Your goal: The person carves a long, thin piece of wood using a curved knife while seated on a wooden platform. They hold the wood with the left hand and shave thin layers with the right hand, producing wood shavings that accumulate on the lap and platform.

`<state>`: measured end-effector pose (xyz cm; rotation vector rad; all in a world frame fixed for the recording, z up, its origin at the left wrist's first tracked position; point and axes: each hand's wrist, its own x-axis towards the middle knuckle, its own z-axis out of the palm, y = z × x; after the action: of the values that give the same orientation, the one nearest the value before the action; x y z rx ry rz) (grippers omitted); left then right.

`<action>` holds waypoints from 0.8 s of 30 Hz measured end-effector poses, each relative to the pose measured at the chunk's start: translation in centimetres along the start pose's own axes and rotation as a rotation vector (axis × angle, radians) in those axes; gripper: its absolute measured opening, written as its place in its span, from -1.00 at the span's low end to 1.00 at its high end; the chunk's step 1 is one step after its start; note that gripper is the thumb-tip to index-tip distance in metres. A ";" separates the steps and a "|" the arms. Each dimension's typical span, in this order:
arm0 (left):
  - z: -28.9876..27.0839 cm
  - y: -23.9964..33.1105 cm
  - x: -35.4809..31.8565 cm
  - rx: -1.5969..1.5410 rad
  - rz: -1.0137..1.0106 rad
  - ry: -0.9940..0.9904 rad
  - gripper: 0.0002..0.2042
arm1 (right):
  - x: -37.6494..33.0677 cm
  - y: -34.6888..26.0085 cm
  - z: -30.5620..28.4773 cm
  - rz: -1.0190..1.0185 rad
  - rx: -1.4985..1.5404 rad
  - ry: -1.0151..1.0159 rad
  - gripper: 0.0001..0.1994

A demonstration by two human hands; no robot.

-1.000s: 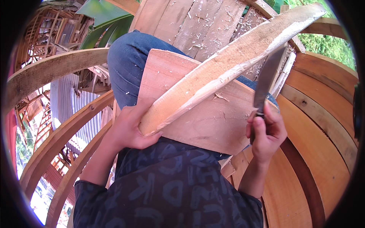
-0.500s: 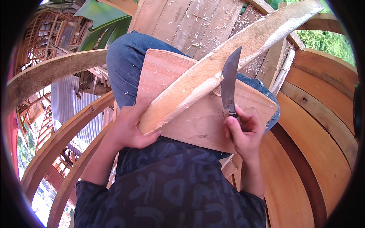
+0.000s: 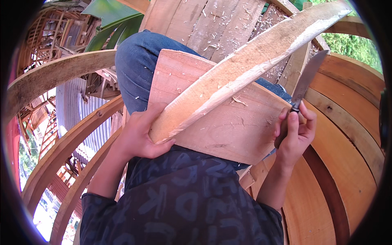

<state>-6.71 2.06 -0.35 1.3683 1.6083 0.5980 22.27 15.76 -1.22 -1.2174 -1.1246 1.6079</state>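
Observation:
My left hand (image 3: 143, 132) is closed round the near end of a long, slightly curved wooden plank (image 3: 228, 73), which slants up to the far right. Its right-hand edge shows pale, freshly cut wood. Beneath it, a flat reddish board (image 3: 220, 126) lies across my lap. At the right, my right hand (image 3: 297, 130) grips the handle of a knife (image 3: 307, 77). The broad blade points up and to the right, apart from the plank. A curled shaving (image 3: 239, 101) rests on the board beside the plank.
Curved wooden ribs (image 3: 69, 134) rise at the left, with corrugated metal sheets (image 3: 96, 118) beyond them. Curved side planks (image 3: 339, 163) line the right. Floor planks (image 3: 216, 28) ahead are strewn with shavings. A large green leaf (image 3: 112, 18) hangs at the far left.
My right hand has swung the knife right, away from the plank's edge. A shaving that clung at the blade now lies on the board. My left hand keeps its hold.

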 end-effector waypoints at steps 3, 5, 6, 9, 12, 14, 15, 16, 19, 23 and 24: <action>-0.1 0.2 -0.1 0.011 -0.005 0.001 -0.34 | -1.0 1.5 -0.7 0.012 -0.302 -0.144 -0.68; -0.1 0.3 0.1 0.012 0.006 0.003 -0.34 | -1.9 1.6 0.1 0.041 -0.217 -0.138 -0.69; -0.1 0.3 0.1 0.012 0.017 0.011 -0.34 | -1.5 1.2 -0.5 0.033 -0.281 -0.135 -0.70; 0.1 0.1 0.0 -0.002 0.015 0.011 -0.34 | 0.1 -0.1 -1.4 -0.108 0.018 -0.003 -0.68; -0.1 0.2 0.0 -0.002 -0.015 -0.006 -0.34 | -0.7 0.4 -0.5 -0.036 -0.001 -0.047 -0.68; -0.1 0.3 0.1 0.000 0.001 0.000 -0.35 | -2.1 2.0 -1.6 0.037 -0.403 -0.257 -0.68; -0.1 0.2 -0.1 0.001 0.016 0.011 -0.35 | -2.0 1.9 -1.7 0.029 -0.417 -0.250 -0.69; -0.1 0.2 -0.2 0.003 0.031 0.022 -0.35 | -1.8 1.8 -1.7 0.022 -0.431 -0.243 -0.70; 0.0 0.0 0.1 0.003 -0.017 0.000 -0.35 | -0.5 0.4 -0.8 -0.033 -0.018 -0.104 -0.72; -0.1 0.3 0.3 -0.015 -0.007 0.000 -0.35 | -2.2 2.5 0.0 0.045 -0.195 -0.254 -0.72; -0.1 0.2 -0.1 -0.009 -0.006 0.009 -0.35 | -2.5 3.2 -0.2 0.015 -0.218 -0.271 -0.72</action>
<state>-6.65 2.06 -0.10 1.3554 1.6139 0.6080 22.70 12.59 -3.65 -1.1690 -1.4975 1.7338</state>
